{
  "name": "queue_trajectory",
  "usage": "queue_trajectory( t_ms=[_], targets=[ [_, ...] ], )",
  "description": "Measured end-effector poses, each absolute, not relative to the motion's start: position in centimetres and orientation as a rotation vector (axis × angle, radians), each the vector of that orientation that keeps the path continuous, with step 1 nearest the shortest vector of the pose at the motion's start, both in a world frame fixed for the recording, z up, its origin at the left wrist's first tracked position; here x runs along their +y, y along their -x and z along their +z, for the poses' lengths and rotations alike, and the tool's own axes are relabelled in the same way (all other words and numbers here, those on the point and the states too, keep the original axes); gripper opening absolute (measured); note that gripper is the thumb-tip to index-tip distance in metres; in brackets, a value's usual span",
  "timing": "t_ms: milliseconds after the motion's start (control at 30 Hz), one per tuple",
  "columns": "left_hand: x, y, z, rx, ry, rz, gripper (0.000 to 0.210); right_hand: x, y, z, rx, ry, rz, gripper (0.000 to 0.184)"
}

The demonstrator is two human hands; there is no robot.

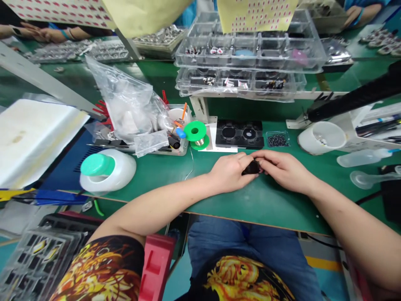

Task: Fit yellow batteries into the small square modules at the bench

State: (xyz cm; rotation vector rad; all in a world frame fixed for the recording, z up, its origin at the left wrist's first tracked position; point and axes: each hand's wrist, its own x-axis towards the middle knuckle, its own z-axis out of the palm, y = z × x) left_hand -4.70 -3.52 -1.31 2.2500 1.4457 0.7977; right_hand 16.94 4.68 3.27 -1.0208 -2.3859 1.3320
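Note:
A small dark, rounded part [251, 167] is held low over the green bench top, between both hands. My left hand [230, 170] is closed around it, thumb below and fingers above. From the other side, my right hand [280, 169] pinches at the part's right edge; the fingertips hide any smaller piece there. Just beyond the hands, a black tray [239, 134] with two round recesses lies on a white sheet. Right of that tray is a small clear dish [277, 139] of tiny dark pieces, probably screws.
A green solder spool [196, 133] stands behind my left hand, beside a bin with plastic bags [125, 108]. A white bottle [117, 171] is at left, a white cup [322, 138] at right. Clear compartment boxes [247, 58] sit on the shelf. Other people's hands [354, 16] show across the bench.

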Motion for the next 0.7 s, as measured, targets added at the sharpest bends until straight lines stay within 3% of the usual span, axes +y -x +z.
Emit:
queue_trajectory(
  t_ms=[700],
  targets=[
    [-3.62,4.71,-0.95,1.463,-2.266,0.765,0.034,4.51,-16.9,3.52,-2.387,1.028,1.356,0.036]
  ],
)
